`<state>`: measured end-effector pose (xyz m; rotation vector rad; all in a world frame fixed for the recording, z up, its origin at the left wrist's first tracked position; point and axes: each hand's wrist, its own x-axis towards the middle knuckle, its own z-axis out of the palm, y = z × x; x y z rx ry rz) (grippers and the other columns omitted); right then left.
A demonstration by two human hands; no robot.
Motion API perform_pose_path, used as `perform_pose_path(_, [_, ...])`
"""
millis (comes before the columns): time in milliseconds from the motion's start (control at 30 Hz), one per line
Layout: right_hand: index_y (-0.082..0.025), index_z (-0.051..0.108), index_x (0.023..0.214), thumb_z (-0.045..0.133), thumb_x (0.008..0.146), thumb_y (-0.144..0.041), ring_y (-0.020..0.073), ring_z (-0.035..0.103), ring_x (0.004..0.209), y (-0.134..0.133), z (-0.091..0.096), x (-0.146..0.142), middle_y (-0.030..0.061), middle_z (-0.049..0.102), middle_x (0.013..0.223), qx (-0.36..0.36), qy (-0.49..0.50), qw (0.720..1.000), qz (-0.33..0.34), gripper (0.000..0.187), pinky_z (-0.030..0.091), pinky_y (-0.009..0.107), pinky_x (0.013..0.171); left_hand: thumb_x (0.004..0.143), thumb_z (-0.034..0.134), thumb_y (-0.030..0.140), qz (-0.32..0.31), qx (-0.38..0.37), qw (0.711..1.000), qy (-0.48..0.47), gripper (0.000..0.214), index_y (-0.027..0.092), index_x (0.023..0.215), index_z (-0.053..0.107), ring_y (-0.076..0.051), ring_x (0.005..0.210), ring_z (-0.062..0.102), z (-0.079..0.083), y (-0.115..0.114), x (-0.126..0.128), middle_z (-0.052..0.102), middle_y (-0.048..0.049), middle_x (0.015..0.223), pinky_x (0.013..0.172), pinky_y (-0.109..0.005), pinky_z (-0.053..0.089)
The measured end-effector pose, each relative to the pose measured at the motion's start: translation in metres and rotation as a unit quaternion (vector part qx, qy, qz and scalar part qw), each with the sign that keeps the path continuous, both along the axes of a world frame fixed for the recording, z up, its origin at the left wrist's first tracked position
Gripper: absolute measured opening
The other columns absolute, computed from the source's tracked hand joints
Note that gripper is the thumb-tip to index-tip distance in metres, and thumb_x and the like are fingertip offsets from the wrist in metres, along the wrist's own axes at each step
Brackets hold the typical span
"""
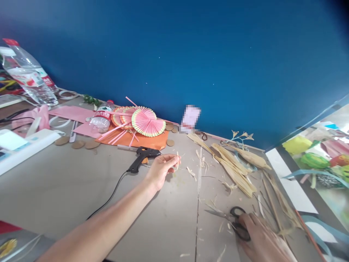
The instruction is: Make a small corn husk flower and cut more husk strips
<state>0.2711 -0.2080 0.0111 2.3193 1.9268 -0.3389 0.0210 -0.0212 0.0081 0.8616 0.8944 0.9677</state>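
Note:
My left hand [161,168] reaches out over the brown table [68,189] and pinches a small pale straw piece [177,162] between fingertips. Just left of it lies a black glue gun [141,156] with its cord trailing toward me. My right hand [261,238] rests at the lower right on black-handled scissors [236,220], fingers curled over the handles, blades pointing left. A bundle of dried straw leaves [234,167] lies between the hands, toward the blue wall.
Pink and orange folded paper fans [143,122] sit on orange paper by the wall, with a small water bottle [101,118], brown discs [79,144] and a larger bottle [27,72] at far left. Straw scraps litter the table. Colourful items lie at right.

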Motion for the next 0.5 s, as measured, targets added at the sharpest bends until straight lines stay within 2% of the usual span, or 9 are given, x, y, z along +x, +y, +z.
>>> perform_pose_path(167, [-0.025, 0.055, 0.081, 0.047, 0.069, -0.027, 0.0224, 0.061, 0.072, 0.003, -0.002, -0.001, 0.0048, 0.063, 0.080, -0.016, 0.045, 0.999, -0.013, 0.014, 0.043, 0.028, 0.057, 0.059, 0.068, 0.034, 0.000, 0.000, 1.000, -0.010, 0.023, 0.014, 0.051, 0.059, -0.011, 0.064, 0.050, -0.001, 0.001, 0.000, 0.055, -0.0024, 0.062, 0.048, -0.018, 0.033])
perform_pose_path(333, [-0.025, 0.053, 0.093, 0.047, 0.070, -0.029, 0.0227, 0.060, 0.081, 0.006, -0.009, 0.010, 0.0054, 0.063, 0.093, 0.021, 0.052, 0.998, -0.030, 0.024, 0.044, 0.029, 0.062, 0.060, 0.068, 0.033, -0.010, -0.001, 1.000, -0.021, 0.020, 0.014, 0.058, 0.062, -0.008, 0.055, 0.045, -0.005, 0.002, -0.001, 0.054, -0.0002, 0.061, 0.047, -0.018, 0.033])
perform_pose_path(500, [-0.026, 0.052, 0.097, 0.046, 0.073, -0.031, 0.0219, 0.061, 0.080, 0.003, -0.011, 0.011, 0.0048, 0.064, 0.087, 0.023, 0.046, 0.998, -0.041, 0.025, 0.045, 0.028, 0.061, 0.061, 0.068, 0.033, -0.011, 0.002, 1.000, -0.021, 0.021, 0.013, 0.062, 0.064, -0.007, 0.057, 0.045, -0.006, 0.002, -0.001, 0.054, -0.0011, 0.063, 0.048, -0.017, 0.033])
